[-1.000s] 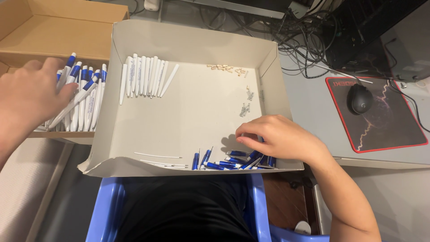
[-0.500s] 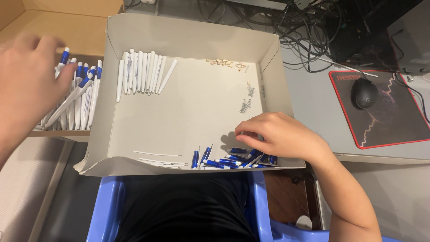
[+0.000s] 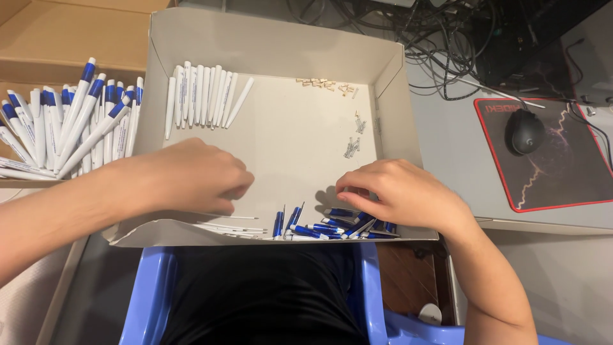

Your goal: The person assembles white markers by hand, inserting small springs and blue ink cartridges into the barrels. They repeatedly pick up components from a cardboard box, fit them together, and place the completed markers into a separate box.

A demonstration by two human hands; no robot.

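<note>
Right hand (image 3: 399, 195) curled over blue pen tips (image 3: 332, 225) heaped at near edge of grey tray (image 3: 268, 51), fingertips pinching one. Left hand (image 3: 191, 179) palm down near thin refills (image 3: 230, 227), fingers together. White barrels (image 3: 201, 96) lined far left, sorted by type.

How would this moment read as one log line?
left hand: over thin white refills | right hand: on small blue pen parts | shallow grey cardboard tray: white pen barrels
</note>
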